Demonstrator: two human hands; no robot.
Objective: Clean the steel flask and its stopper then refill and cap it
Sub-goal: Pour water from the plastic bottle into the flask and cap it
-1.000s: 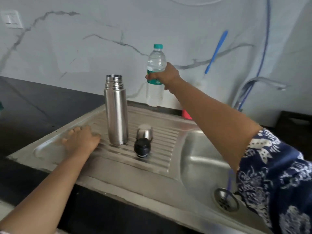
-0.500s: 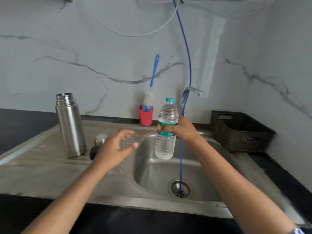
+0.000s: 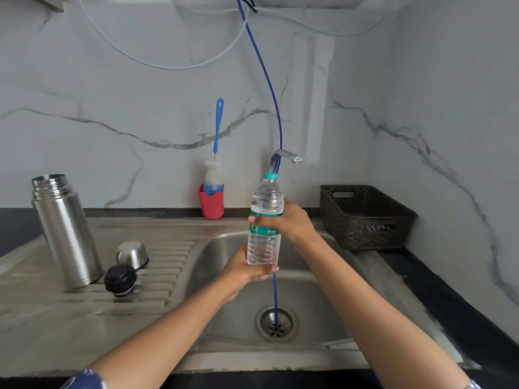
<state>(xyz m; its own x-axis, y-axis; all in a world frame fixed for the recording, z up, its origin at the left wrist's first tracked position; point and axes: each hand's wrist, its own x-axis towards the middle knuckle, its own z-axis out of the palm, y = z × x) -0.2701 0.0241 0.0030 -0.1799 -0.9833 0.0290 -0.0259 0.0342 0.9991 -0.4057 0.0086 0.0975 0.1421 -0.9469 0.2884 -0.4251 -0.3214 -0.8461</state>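
Note:
The open steel flask stands upright on the ribbed drainboard at the left. Beside it lie its black stopper and its steel cup lid. Over the sink basin a clear plastic water bottle with a teal cap is held upright. My right hand grips the bottle around its green label. My left hand cups the bottle's base from below, fingers curled round it.
A blue-handled bottle brush stands in a red holder at the back wall. A blue hose hangs down into the drain. The tap is behind the bottle. A dark woven basket sits to the right.
My right hand brought the bottle from the back wall to over the basin. My left hand left the drainboard and came up under the bottle's base. The view swung right.

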